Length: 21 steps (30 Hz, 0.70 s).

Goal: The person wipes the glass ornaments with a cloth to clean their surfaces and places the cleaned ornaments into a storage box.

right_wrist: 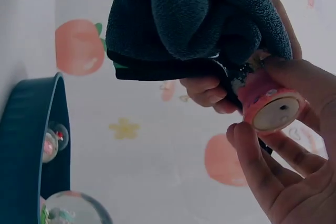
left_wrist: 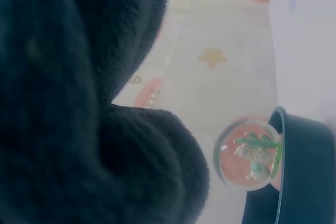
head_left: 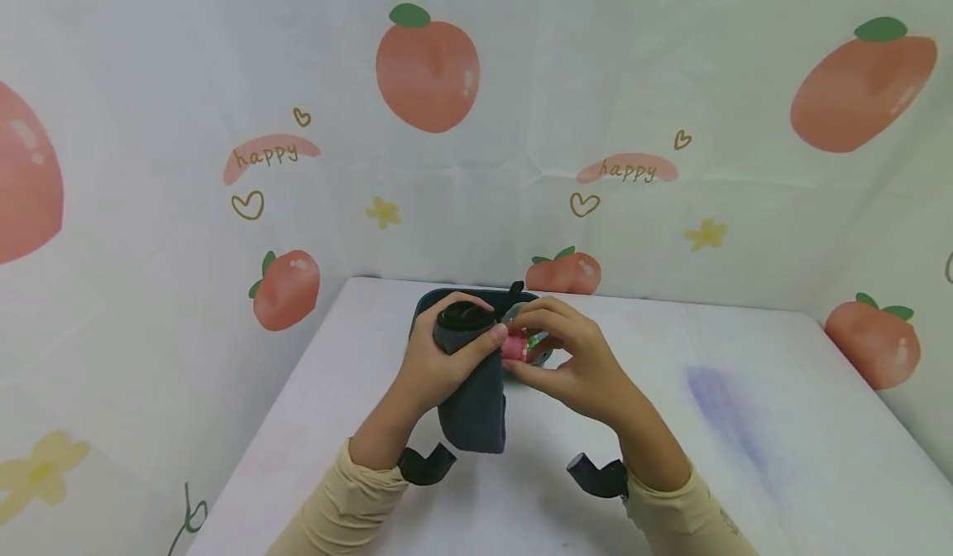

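A dark blue towel (head_left: 472,411) hangs folded from my left hand (head_left: 428,361), which grips it near its upper end. My right hand (head_left: 573,357) pinches a small pink ornament (head_left: 514,347) by its base. In the right wrist view the ornament (right_wrist: 262,90) is tilted with its round white underside showing, and the towel (right_wrist: 199,19) covers its top. Left-hand fingers (right_wrist: 205,95) show below the towel there. The towel (left_wrist: 136,156) fills much of the left wrist view and hides my left hand.
Behind my hands a dark blue basin (head_left: 428,299) stands on the white table (head_left: 744,357). A clear snow globe (left_wrist: 249,153) with small figures inside sits at its rim; more globes (right_wrist: 51,150) show in it. A printed fruit-pattern cloth (head_left: 506,175) hangs behind the table.
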{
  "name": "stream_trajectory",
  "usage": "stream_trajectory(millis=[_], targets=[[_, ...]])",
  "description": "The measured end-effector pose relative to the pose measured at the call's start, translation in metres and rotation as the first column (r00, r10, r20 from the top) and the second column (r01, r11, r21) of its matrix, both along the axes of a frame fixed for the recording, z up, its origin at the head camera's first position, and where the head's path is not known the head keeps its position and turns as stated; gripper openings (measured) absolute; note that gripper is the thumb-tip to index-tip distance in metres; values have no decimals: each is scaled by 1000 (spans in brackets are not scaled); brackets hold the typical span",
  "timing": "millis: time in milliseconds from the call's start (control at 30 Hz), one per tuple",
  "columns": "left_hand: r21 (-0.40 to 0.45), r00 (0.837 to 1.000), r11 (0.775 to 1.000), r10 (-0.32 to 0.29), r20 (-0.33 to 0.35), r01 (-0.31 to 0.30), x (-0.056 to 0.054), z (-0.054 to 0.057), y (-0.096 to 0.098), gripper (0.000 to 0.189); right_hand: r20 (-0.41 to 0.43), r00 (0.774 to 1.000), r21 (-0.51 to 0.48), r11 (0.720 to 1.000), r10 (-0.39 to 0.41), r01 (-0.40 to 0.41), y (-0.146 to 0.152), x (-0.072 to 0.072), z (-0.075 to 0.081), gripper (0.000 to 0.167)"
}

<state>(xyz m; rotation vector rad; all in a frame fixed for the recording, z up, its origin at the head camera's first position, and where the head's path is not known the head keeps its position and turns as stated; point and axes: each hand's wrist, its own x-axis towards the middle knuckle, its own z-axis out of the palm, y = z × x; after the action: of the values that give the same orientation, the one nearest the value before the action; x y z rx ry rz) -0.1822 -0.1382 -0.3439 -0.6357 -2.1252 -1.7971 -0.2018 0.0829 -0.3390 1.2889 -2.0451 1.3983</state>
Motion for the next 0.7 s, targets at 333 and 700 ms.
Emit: stream_trajectory(millis=[333,700], targets=[[102,994,993,65,-87,-56,0,2,-2,24,243,970,11,1000,26,-29,0,0,-2,34],[98,999,994,54,-2,-54,0,3,-2,25,119,990,-25,997,69,-67,-6,3,-2,48]])
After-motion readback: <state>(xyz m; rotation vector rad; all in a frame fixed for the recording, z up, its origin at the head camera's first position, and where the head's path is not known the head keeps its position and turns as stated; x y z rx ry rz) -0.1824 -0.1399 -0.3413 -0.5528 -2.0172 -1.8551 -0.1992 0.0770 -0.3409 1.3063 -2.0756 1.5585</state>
